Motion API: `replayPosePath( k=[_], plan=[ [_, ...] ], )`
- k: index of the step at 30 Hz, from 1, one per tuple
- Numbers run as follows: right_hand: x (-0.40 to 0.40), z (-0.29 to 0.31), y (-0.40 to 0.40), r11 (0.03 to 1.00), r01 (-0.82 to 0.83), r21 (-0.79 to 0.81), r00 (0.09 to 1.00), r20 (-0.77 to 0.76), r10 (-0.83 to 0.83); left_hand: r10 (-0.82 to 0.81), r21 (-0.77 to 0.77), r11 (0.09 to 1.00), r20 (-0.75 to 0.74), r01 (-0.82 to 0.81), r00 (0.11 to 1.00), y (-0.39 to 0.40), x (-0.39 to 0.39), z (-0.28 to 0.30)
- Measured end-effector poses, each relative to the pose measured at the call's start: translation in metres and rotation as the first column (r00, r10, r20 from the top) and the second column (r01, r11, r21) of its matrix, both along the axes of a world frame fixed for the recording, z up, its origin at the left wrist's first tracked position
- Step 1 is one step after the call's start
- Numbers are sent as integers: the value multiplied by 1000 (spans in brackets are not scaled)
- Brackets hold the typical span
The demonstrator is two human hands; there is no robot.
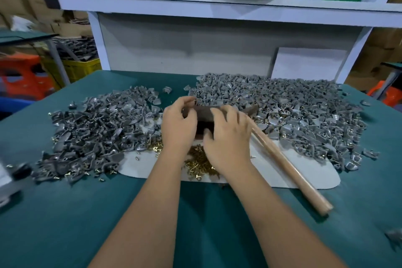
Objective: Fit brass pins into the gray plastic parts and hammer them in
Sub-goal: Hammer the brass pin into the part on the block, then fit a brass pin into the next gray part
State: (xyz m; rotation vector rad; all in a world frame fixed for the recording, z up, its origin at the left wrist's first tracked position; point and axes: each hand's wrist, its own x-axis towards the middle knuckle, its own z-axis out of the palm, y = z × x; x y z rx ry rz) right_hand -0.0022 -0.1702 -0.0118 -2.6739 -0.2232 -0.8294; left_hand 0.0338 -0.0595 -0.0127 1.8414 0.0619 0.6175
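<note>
We see left hand (177, 125), right hand (226, 135) over dark block (204, 113) mid-worktop; fingers curled, grip unclear. Risk: loose brass pins (199, 162) scatter, hammer (289, 165) strikes fingers.

gray plastic parts (293, 111) heaped, brass pins (199, 164) piled

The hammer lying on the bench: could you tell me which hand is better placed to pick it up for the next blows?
Right, probably. The hammer's wooden handle runs out from under the right hand, towards the right; the left hand is further away, fingers on the dark block.
</note>
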Motion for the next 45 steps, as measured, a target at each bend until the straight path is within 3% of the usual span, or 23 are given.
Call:
replayPosePath(
  k=[1,3,5,8,10,17,24,30,36,39,42,45],
  plan=[
    [-4,-2,2,996,-64,-55,998,3,64,76,117,990,26,-79,997,5,-2,2],
    [-8,-2,6,975,-188,-121,982,-28,186,267,402,879,29,-256,963,19,-6,4],
    [-11,-1,9,952,-287,-103,954,-120,274,415,592,763,-137,-261,900,34,-8,6],
    [-16,-6,14,910,-396,-118,901,-242,361,459,638,759,-384,-128,801,47,-12,1],
    [-15,-8,16,882,-448,-147,872,-288,395,469,667,734,-360,-128,807,49,-11,-4],
    [-10,-8,18,900,-433,-45,870,-281,405,459,519,809,-265,-275,848,53,-4,-9],
    [-10,-8,20,899,-422,-114,893,-221,391,487,458,817,-223,-350,845,56,-1,-9],
    [-13,1,17,917,-362,169,930,1,367,487,328,838,-92,-436,868,57,-2,-7],
    [-6,0,5,892,-305,333,942,-28,333,476,364,842,-154,-398,866,59,-3,-8],
    [-2,1,3,880,-263,395,955,-22,296,500,336,823,-44,-458,865,58,-4,-5],
    [1,0,-1,881,-232,413,968,7,251,369,223,890,158,-397,916,44,-2,2],
    [3,-1,-7,896,-187,402,980,17,197,138,280,941,200,-192,970,19,0,0]
  ],
)
